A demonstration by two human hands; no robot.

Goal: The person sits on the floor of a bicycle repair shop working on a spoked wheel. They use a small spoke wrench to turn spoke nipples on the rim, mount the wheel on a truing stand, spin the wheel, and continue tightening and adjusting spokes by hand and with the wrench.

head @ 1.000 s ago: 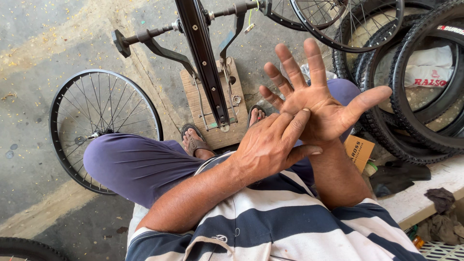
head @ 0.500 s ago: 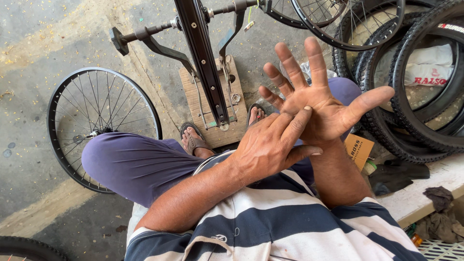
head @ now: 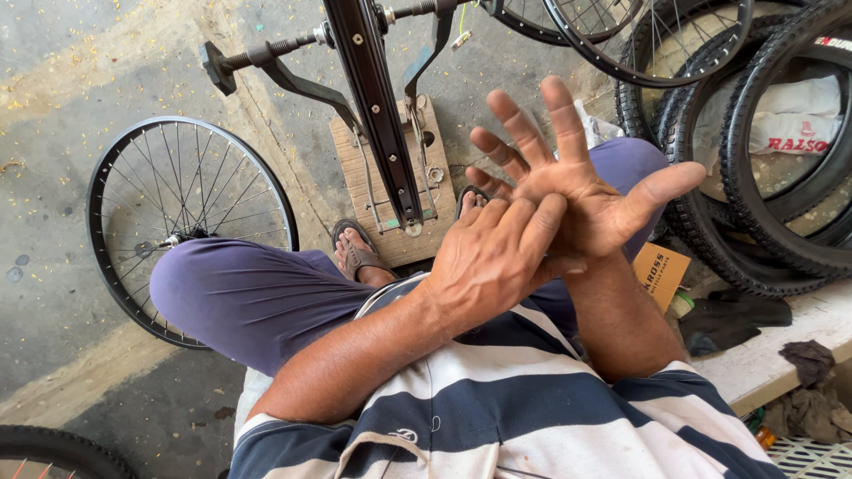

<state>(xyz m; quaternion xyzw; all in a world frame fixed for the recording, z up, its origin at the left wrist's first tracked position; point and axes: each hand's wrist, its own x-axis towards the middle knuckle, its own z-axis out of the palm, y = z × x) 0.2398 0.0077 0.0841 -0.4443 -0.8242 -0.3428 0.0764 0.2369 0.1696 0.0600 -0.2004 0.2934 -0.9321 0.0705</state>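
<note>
My right hand (head: 581, 191) is held up in front of me, palm towards me, with fingers and thumb spread wide and nothing in it. My left hand (head: 488, 262) crosses over from the left and lays its extended fingers on the heel of that palm; it holds nothing either. Both hands hover above my purple-trousered knees (head: 240, 297). Just beyond them a black metal wheel stand (head: 373, 106) rises from a small wooden board (head: 359, 164) on the floor.
A bare spoked rim (head: 191, 222) lies on the concrete floor at left. Several black tyres and rims (head: 781, 177) lean at right. A small orange cardboard box (head: 661, 275), dark rags (head: 808, 359) and a pale ledge (head: 763, 355) are beside my right arm. My sandalled foot (head: 359, 257) is near the board.
</note>
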